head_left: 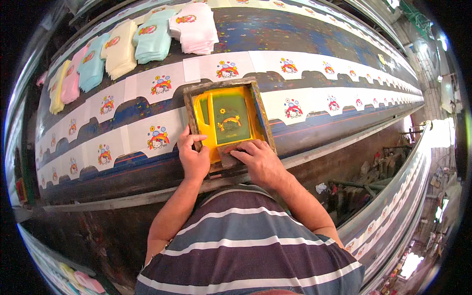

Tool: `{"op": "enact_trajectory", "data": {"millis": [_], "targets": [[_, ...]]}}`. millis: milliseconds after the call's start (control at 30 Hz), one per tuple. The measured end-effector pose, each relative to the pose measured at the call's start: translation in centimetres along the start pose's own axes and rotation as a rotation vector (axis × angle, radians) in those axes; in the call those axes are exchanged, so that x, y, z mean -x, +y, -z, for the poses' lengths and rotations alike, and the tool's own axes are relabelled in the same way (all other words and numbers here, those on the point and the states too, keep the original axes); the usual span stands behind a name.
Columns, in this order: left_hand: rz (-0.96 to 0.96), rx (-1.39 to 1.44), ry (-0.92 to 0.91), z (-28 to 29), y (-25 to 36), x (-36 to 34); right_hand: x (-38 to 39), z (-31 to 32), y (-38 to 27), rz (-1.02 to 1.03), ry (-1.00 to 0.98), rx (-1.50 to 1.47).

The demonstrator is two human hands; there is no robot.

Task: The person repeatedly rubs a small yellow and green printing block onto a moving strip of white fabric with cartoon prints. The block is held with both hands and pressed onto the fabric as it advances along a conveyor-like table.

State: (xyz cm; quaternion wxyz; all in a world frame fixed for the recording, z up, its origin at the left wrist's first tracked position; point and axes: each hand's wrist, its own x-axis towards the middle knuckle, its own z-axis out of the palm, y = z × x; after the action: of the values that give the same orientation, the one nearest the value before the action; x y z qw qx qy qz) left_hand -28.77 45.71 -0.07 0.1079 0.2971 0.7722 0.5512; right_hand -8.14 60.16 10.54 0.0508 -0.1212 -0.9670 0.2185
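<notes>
We watch hands working apart: left clamped on wooden frame at left edge, right gripping dark scraper near us; frame on surface, printed cloths alongside.

A yellow-smeared wooden frame lies askew, brown squeegee inside.

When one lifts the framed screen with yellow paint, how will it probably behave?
The framed screen seems stiff, as its straight sides show no sag. The glossy yellow paint inside might run if the screen tilts. Being broad and flat, it is unlikely to roll.
</notes>
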Motion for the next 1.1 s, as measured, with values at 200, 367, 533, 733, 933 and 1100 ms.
{"op": "enact_trajectory", "data": {"millis": [200,367,533,733,933,1100], "targets": [[0.052,0.029,-0.006,0.3,0.5,-0.6,2.4,0.5,1.6,-0.024,0.382,-0.145],[-0.072,-0.001,0.049,-1.4,2.6,-0.8,5.8,0.4,5.3,-0.336,0.607,-0.247],[-0.073,0.031,0.05,-7.5,4.8,-0.1,9.8,1.8,10.2,-0.396,0.608,-0.437],[-0.077,0.04,0.057,-16.8,7.3,0.7,14.6,4.7,17.1,-0.329,0.643,-0.346],[0.085,0.25,0.014,-21.8,9.5,1.7,17.8,7.2,22.5,-0.263,0.606,-0.402],[0.163,0.261,0.0,-22.5,10.2,1.7,18.9,8.4,24.7,-0.19,0.564,-0.472]]}}
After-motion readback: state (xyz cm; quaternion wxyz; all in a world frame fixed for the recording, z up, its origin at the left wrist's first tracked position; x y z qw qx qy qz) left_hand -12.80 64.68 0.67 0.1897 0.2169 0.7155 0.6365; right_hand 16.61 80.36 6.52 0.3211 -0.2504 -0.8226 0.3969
